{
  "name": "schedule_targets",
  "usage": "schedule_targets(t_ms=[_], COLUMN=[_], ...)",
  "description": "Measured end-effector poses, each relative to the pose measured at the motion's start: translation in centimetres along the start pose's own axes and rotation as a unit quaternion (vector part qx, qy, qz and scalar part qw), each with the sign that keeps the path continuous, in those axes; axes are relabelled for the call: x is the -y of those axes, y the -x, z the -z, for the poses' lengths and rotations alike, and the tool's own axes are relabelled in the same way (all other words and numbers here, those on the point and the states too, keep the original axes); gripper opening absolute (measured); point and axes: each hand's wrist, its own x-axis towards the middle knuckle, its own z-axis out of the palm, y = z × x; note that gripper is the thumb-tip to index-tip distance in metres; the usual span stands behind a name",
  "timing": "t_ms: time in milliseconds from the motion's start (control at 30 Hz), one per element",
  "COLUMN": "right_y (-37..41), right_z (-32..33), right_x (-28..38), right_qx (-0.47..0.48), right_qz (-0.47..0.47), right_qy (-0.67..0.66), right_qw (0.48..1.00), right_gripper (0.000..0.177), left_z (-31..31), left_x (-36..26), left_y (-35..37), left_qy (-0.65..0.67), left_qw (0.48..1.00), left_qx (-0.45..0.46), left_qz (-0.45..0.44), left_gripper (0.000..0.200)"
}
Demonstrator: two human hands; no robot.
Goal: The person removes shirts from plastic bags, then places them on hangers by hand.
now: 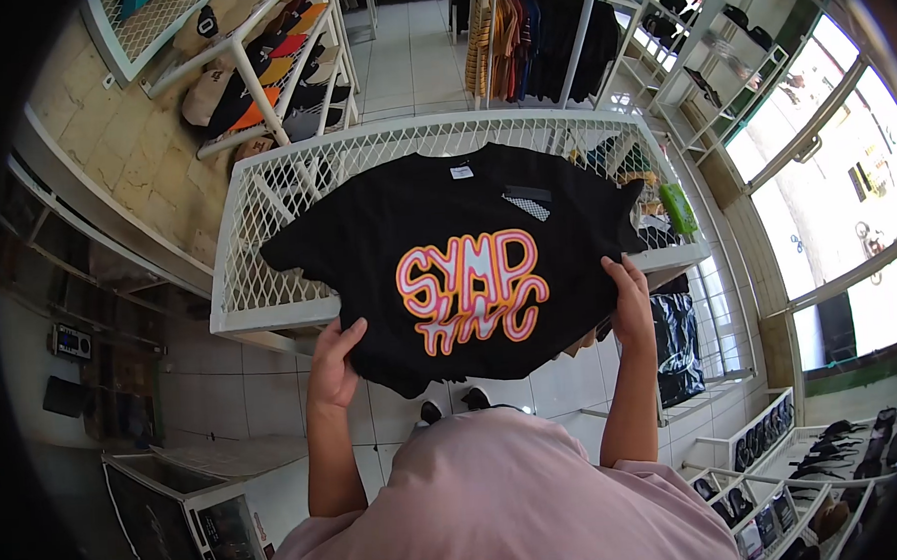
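Note:
A black T-shirt (366, 234) with pink and orange lettering lies spread, front up, over a white mesh-topped table (256, 223); its lower part hangs past the near edge. My left hand (334, 363) grips the shirt's left side near the hem, thumb on top. On the right side, my right hand (627, 297) holds the shirt's edge, with the fingers partly hidden. A dark tag with a checked patch (527, 202) lies on the chest, and a white label (462, 172) shows at the collar.
A green packet (679, 208) rests at the table's right end. Racks of caps (270, 88) stand at the back left, hanging clothes (544, 51) behind the table. Shelves with small goods (779, 506) are at the lower right, and a white-framed case (192, 491) at the lower left.

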Motion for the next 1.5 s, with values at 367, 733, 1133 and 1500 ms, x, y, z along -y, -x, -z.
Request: schedule_targets(t_ms=[367,733,1133,1500], right_y=[-4.7,-18.6,-28.8,-33.2], right_z=[-2.8,-8.1,-6.9,-4.7], right_x=[0.9,11.2,2.9,-1.9], right_qx=[-0.032,0.104,0.077,0.108], right_qz=[-0.022,0.069,-0.09,0.035], right_qy=[-0.051,-0.024,0.175,0.349], right_qw=[0.998,0.992,0.977,0.93], right_gripper=[0.046,0.067,0.049,0.054], left_z=[-4.5,-5.8,1.3,2.9], left_x=[-3.1,-15.7,-12.2,-11.4], left_y=[-5.4,-17.2,-27.7,-27.6], left_qy=[0.068,-0.118,-0.331,-0.434], left_qw=[0.997,0.959,0.942,0.9], left_qx=[-0.031,0.026,-0.054,-0.03], left_qz=[0.0,-0.257,0.024,0.0], left_gripper=[0.04,0.059,0.039,0.055])
